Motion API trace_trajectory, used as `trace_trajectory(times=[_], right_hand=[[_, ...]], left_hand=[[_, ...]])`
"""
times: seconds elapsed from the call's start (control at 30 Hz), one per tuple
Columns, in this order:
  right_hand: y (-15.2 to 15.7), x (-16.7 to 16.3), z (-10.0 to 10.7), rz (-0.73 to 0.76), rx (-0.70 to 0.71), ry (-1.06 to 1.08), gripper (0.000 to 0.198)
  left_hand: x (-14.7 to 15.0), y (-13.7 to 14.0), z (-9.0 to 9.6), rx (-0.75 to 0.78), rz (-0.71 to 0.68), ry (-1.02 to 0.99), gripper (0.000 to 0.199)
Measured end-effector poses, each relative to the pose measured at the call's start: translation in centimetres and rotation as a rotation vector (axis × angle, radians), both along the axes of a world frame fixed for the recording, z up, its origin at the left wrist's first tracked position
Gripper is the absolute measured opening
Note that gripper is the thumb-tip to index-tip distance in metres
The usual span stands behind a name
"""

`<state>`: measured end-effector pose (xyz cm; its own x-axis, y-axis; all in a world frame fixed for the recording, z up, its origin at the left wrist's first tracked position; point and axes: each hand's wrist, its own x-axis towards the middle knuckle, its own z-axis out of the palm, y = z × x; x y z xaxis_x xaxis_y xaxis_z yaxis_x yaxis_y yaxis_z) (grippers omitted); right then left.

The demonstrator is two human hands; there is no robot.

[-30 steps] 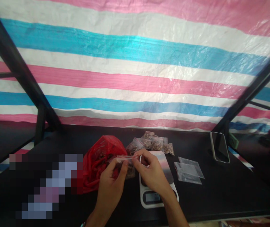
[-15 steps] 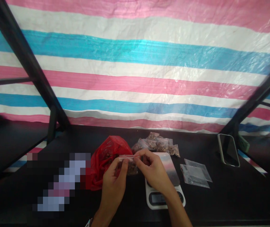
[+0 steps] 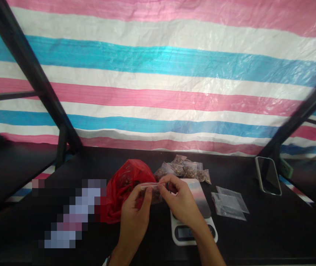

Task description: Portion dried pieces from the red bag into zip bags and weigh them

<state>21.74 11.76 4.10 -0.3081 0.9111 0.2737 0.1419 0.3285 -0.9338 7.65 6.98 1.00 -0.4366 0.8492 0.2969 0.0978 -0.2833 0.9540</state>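
Both my left hand [image 3: 136,207] and my right hand [image 3: 178,199] pinch the top edge of a small clear zip bag [image 3: 156,197] with brownish bits inside. Left fingers grip its left part; the right thumb and forefinger close on the right end of the seal. Behind the left hand stands an open red plastic bag [image 3: 130,168] with dark contents. Under my right forearm lies a white kitchen scale [image 3: 199,197], its display partly covered. Beyond the scale, several filled zip bags [image 3: 190,170] sit in a pile.
Flat, unfilled zip bags [image 3: 230,205] lie right of the scale. Farther right, a phone [image 3: 268,175] leans near a black metal frame post [image 3: 275,147]. A blurred-out item [image 3: 75,212] lies at left. A striped plastic sheet [image 3: 158,81] hangs behind the black table [image 3: 271,236].
The hands and the zip bag have shifted very slightly to the right, with the right fingertips still at the seal. Everything else looks the same.
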Motion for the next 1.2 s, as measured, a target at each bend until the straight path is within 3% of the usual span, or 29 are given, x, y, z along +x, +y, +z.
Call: trace_trajectory(times=[0.37, 0.53, 0.7, 0.77, 0.93, 1.07, 1.2], right_hand=[[-0.2, -0.2, 0.2, 0.031, 0.077, 0.039, 0.007], [-0.5, 0.2, 0.8, 0.082, 0.043, 0.012, 0.006], [-0.6, 0.3, 1.1, 0.127, 0.035, 0.015, 0.007], [0.1, 0.8, 0.9, 0.047, 0.028, 0.055, 0.009], [3.9, 4.4, -0.2, -0.414, -0.020, 0.159, 0.037], [6.7, 7.3, -1.1, -0.625, -0.084, -0.140, 0.032], [7.1, 9.0, -1.5, -0.776, -0.081, -0.294, 0.034]], left_hand=[[-0.2, -0.1, -0.6, 0.078, 0.015, -0.020, 0.018], [-0.9, -0.1, -0.5, 0.152, -0.020, 0.094, 0.009], [-1.6, -0.2, -1.1, 0.192, -0.036, 0.128, 0.015], [-1.4, -0.3, -1.4, 0.116, -0.006, 0.116, 0.024], [-0.7, -0.5, -1.5, -0.071, 0.111, 0.019, 0.056], [-1.1, -0.3, -1.0, -0.116, 0.173, 0.016, 0.060], [-1.8, -0.3, -0.9, -0.133, 0.209, 0.016, 0.058]])
